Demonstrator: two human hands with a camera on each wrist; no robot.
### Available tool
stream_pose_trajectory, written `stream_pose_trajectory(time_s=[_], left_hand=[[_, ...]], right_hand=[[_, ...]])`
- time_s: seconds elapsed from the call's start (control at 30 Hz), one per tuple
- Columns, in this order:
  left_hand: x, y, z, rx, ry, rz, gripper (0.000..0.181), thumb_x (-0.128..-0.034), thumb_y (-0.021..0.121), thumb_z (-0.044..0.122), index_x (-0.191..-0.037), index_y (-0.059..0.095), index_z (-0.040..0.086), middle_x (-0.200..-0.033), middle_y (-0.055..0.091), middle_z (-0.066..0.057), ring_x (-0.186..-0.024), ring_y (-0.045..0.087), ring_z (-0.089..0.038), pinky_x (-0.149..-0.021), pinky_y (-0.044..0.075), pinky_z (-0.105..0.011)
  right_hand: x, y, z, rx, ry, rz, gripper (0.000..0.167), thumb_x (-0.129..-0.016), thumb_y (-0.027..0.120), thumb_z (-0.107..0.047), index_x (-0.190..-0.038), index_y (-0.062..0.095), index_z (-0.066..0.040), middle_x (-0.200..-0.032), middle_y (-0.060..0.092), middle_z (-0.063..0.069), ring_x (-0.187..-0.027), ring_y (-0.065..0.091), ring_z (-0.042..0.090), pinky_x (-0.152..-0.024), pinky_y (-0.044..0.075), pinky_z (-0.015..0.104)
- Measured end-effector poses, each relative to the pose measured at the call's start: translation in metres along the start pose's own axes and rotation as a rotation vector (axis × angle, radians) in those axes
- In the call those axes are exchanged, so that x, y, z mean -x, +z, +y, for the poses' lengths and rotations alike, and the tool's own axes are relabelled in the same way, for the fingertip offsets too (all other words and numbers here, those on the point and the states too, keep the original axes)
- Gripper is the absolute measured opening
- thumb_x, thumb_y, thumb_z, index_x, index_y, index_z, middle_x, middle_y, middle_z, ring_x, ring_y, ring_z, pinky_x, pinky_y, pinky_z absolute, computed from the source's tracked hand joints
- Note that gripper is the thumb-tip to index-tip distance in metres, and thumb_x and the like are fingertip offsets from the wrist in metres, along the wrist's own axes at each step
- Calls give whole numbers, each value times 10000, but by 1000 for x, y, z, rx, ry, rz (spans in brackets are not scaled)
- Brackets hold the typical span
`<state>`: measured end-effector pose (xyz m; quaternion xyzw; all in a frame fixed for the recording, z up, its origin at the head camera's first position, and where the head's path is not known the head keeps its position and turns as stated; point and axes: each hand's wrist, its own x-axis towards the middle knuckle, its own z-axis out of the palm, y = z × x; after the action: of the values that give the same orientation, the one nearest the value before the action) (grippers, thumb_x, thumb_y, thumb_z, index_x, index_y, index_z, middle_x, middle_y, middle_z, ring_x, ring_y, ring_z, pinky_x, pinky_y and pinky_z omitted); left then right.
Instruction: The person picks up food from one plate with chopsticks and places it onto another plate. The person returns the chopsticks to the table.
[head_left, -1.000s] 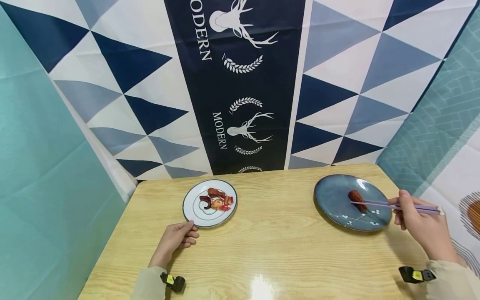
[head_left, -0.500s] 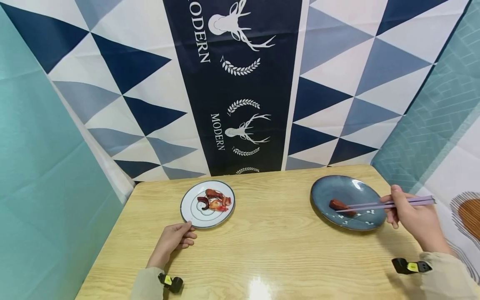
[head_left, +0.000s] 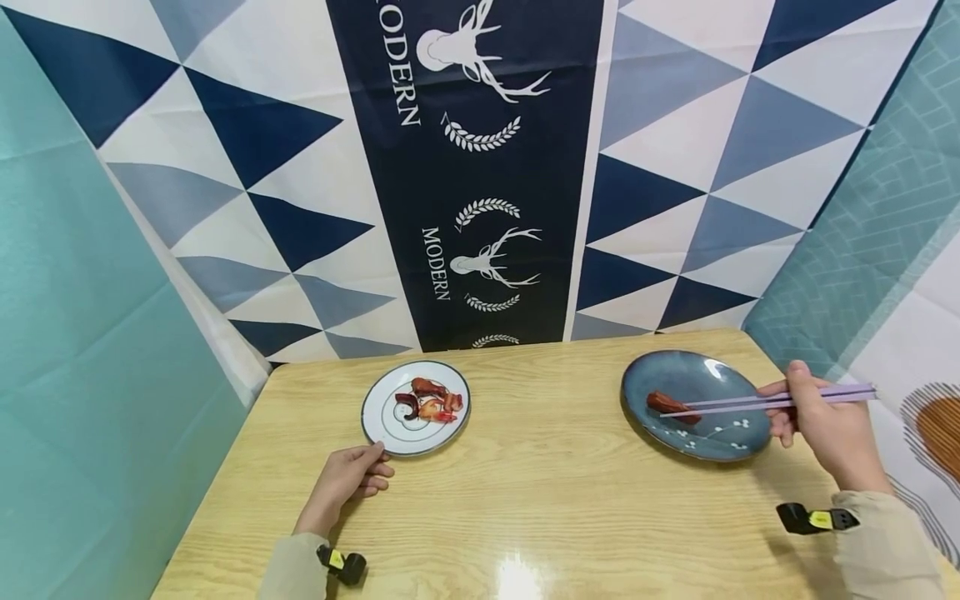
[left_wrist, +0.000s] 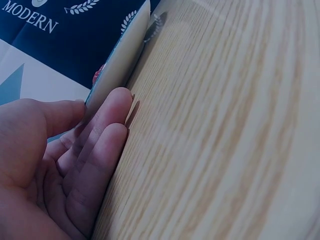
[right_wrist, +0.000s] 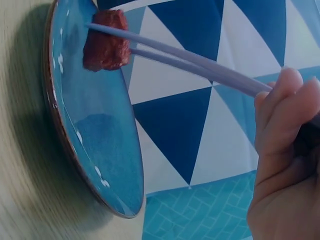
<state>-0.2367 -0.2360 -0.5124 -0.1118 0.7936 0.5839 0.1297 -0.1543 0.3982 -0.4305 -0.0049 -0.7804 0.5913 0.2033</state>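
Observation:
My left hand point(head_left: 348, 479) pinches the near rim of a small white plate point(head_left: 382, 417), thumb on top and fingers below. Several small glossy food pieces point(head_left: 427, 387) sit on that plate, one a dark curved strip. My right hand point(head_left: 828, 429) grips a pair of light purple chopsticks point(right_wrist: 225, 73). Their tips lie on either side of a reddish-brown chunk of meat point(right_wrist: 104, 52), over the left part of a round blue plate point(head_left: 720, 387) with white blossom marks. Whether the chunk touches the plate, I cannot tell.
Both plates stand on a light wooden table point(head_left: 525, 467), with bare wood between them. A patterned cloth wall point(head_left: 495, 167) rises behind the table's back edge. Teal cloth point(head_left: 90, 350) hangs at the left side.
The chopsticks and the meat chunk have shifted left across the blue plate, and the right hand has moved left a little. The left hand stays at the white plate's rim.

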Motion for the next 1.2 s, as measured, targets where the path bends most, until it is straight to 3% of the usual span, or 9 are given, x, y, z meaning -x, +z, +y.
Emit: stream_pose_trajectory(time_s=[0.13, 0.53, 0.8, 0.97, 1.07, 1.2], left_hand=[[0, 0, -1, -5, -4, -1, 412, -1048, 598, 392, -1086, 741, 8, -832, 761, -36, -667, 721, -116, -610, 602, -253], [0, 2, -1, -7, -27, 3, 418, -1045, 602, 397, -1096, 736, 5, -833, 764, -37, -670, 722, -115, -608, 604, -256], [-1, 1, 0, -13, -8, -3, 420, -1054, 586, 393, -1087, 733, 1, -827, 760, -33, -673, 719, -106, -599, 600, -246], [-1, 0, 1, -12, -5, -5, 423, -1054, 585, 396, -1093, 736, 2, -835, 761, -33, -671, 719, -107, -606, 601, -246], [-1, -1, 1, -13, -3, -4, 423, -1055, 585, 396, -1094, 737, 3, -839, 761, -33, -669, 719, -109, -609, 601, -244], [-1, 0, 0, -15, -6, -4, 424, -1055, 584, 397, -1089, 737, 3, -833, 760, -33, -663, 717, -107, -601, 599, -242]], right_hand=[[-2, -1, 0, -37, -16, -14, 505, -1116, 429, -287, -912, 743, 52, -611, 647, 89, -443, 567, 175, -375, 453, 321], [-8, 0, 2, -149, -55, -43, 520, -1117, 428, -265, -938, 698, 142, -592, 644, 111, -432, 572, 170, -356, 415, 338], [-14, 8, -4, -150, -35, -83, 468, -1116, 435, -268, -910, 760, -1, -582, 647, 92, -451, 577, 160, -375, 453, 315], [-19, 11, -10, -57, -36, -89, 513, -1121, 417, -276, -931, 699, 110, -567, 649, 87, -445, 583, 164, -397, 482, 310], [-22, 13, -13, -85, -52, -99, 511, -1122, 419, -249, -956, 664, 167, -573, 656, 109, -447, 595, 168, -397, 488, 309], [-25, 14, -15, -134, -60, -122, 486, -1122, 420, -230, -955, 695, 135, -587, 662, 111, -462, 603, 166, -397, 490, 305]])
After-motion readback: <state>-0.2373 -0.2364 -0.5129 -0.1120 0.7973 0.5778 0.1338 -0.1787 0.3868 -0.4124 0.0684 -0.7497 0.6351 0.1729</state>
